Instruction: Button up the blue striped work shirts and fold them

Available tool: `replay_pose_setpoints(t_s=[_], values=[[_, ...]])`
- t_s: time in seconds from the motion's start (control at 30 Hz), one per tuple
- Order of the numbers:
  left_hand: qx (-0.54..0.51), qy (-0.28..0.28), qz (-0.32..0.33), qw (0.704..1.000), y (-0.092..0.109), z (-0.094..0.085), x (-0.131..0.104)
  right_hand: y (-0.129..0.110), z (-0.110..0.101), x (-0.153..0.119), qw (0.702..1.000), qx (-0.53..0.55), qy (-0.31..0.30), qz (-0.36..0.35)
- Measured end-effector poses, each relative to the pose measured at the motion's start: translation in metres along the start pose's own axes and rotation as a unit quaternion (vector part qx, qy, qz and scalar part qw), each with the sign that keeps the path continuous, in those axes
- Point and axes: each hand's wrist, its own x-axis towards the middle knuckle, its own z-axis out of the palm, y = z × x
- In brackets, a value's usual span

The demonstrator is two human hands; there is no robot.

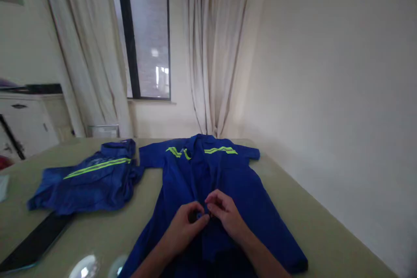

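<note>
Blue short-sleeved shirt point(263, 208) is lying spread out, front up, on the greenish table point(325, 230), its collar pointing away from the person. At far left, a flat black object point(35, 243) is resting partly beneath a rumpled second blue garment point(91, 186) with a yellow-green stripe. Next comes the shirt, where the left hand point(187, 223) is pinching front cloth between thumb and curled fingers. Just beside it, the right hand point(226, 215) is curling narrowly over the front opening; whether it is gripping cloth, I cannot tell. A pale wall point(342, 95) is bordering the right.
</note>
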Motion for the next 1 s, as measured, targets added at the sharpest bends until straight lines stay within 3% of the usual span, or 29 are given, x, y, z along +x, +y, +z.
replay_pose_setpoints(t_s=[0.17, 0.37, 0.5, 0.73, 1.0], values=[[0.017, 0.019, -0.015, 1.000, 0.003, 0.001, -0.002, -0.001, 0.005, -0.003, 1.000, -0.006, -0.011, 0.004], [0.120, 0.049, -0.004, 0.992, 0.018, 0.009, -0.005, -0.010, 0.008, -0.007, 0.998, -0.059, -0.025, -0.006], [0.150, 0.074, -0.016, 0.986, 0.015, 0.006, -0.001, -0.015, 0.006, -0.008, 0.995, -0.100, -0.009, -0.017], [-0.055, 0.045, -0.045, 0.996, 0.003, -0.007, 0.004, -0.020, -0.005, -0.006, 0.979, -0.201, 0.006, -0.006], [-0.172, 0.009, -0.071, 0.982, 0.004, -0.012, 0.005, -0.021, 0.002, -0.013, 0.960, -0.277, 0.002, 0.045]])
